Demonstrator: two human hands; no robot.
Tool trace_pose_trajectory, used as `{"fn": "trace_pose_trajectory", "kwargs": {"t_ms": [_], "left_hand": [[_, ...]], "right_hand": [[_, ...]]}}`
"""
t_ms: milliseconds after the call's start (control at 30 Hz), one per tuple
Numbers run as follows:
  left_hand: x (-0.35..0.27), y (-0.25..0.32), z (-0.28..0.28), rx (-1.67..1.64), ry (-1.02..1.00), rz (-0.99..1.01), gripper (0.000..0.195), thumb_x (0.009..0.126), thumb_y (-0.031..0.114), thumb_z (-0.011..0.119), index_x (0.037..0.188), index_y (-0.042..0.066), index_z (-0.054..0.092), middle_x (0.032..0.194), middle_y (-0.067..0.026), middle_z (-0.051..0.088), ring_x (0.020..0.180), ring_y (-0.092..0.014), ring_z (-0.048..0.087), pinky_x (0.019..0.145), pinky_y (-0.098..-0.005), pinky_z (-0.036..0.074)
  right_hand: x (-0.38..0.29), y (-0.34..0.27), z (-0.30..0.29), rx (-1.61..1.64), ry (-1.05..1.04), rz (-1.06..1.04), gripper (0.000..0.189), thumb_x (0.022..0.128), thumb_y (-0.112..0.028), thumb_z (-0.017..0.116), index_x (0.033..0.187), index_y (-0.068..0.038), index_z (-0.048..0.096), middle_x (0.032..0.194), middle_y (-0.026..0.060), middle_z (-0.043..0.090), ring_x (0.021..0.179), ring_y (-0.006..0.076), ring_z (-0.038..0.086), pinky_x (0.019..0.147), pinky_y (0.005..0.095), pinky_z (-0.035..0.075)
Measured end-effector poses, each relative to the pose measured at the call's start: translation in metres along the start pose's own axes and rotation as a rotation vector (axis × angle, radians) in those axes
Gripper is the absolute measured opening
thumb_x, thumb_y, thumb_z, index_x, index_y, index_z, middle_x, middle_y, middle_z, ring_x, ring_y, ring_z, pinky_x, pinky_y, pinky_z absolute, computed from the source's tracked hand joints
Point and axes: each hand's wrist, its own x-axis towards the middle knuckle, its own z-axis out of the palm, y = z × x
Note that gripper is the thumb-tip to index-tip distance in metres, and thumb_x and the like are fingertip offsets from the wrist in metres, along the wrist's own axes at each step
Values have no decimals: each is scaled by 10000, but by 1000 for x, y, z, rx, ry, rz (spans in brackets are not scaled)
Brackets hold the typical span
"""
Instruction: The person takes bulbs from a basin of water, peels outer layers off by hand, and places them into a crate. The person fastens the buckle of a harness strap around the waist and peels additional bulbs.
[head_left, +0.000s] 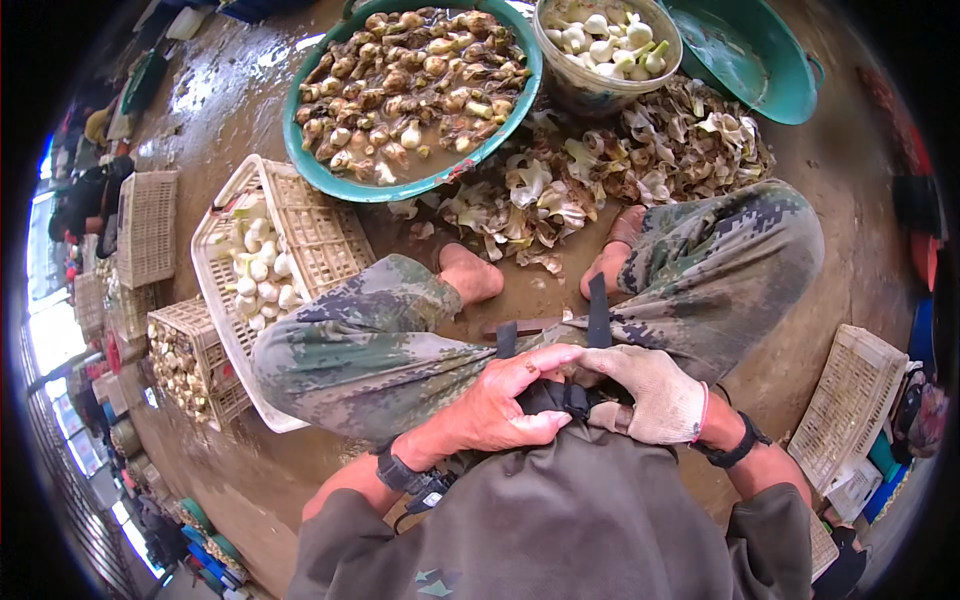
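Both hands meet at my waist, over camouflage trousers. My left hand (502, 405) is bare, with thumb and fingers curved around a black strap or buckle (574, 397); whether it grips it is unclear. My right hand (652, 394) wears a knit glove with its fingers curled at the same spot, their tips partly hidden. Beyond my feet, a green tub (300, 161) holds dirty bulbs (412, 82) in muddy water. A round pail (600, 94) holds peeled white bulbs (611, 45), apparently garlic. At the left, a tilted plastic basket (217, 300) contains more white bulbs (262, 277).
Peeled skins (570, 180) lie heaped between tub, pail and my feet. An empty green basin (750, 67) rests at upper right. Crates stand at left (146, 229) and right (847, 405), one at left with bulbs (176, 360). The brown floor (240, 97) looks wet.
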Motion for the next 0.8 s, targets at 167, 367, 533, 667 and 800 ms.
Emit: {"fn": "trace_pose_trajectory", "kwargs": {"t_ms": [167,367,533,667,800], "left_hand": [[-5,-2,3,-8,38,15,700,714,83,744,1353,25,465,1200,-116,599,908,-188,615,830,-317,505],[-4,-3,5,-79,24,-13,706,728,56,762,1362,19,456,1212,-95,556,953,-148,573,841,-292,482],[-6,-3,4,-116,19,-46,718,724,21,764,1369,17,447,1226,-97,536,980,-142,561,851,-289,470],[-7,-5,7,-187,28,-61,720,738,23,763,1379,23,436,1245,-96,505,1011,-151,562,873,-294,461],[-7,-5,6,-257,-11,-62,733,740,22,764,1391,33,427,1284,-104,493,1038,-156,562,906,-300,458]], "right_hand": [[0,-6,12,-164,139,-237,566,729,-162,704,1243,-59,491,1015,210,611,978,400,575,863,459,457],[8,-16,-9,-169,-80,40,522,703,-163,725,1162,-58,499,853,181,606,842,386,604,736,470,465],[4,-19,-20,4,-283,220,537,782,-246,740,1240,-52,536,876,185,626,844,371,631,759,446,490],[-13,17,-16,-18,-97,-16,475,842,-269,699,1244,-55,565,1059,215,647,973,360,642,837,399,511],[-17,14,-28,74,-241,116,391,863,-172,652,1228,-56,573,1065,189,657,982,340,644,849,393,506]]}}
